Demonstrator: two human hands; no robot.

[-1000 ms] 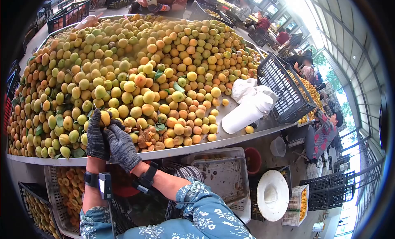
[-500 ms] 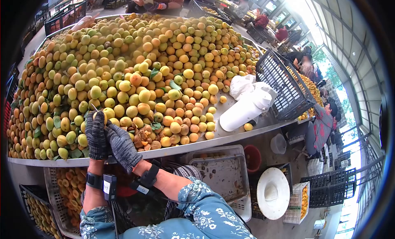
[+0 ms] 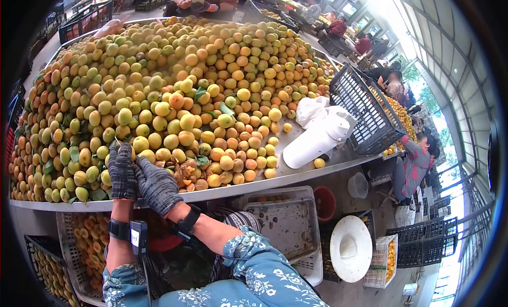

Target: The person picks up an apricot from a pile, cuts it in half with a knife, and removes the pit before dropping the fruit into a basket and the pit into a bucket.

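Observation:
My left hand, in a dark grey knit glove, is closed at the near edge of a big heap of apricots. A thin pale tip shows just above its fingertips. Pressed against it from the right is my right hand, gloved alike, its fingers bent together toward the left one. Whatever lies between the hands is hidden by the gloves. Beside the right hand sits a clump of brown, mushy apricot remains. Both wrists wear black straps, and a small box is on the left one.
The metal table rim runs under my wrists. On the table are a white jug and a black crate. Below are a crate of halved apricots, a grey tray, a red bucket and a white hat. Other people sit around.
My hands stay pressed together and have shifted only slightly. The yellow fruit seen by my fingertips before is no longer visible there. Across the table, a person's phone appears slightly higher.

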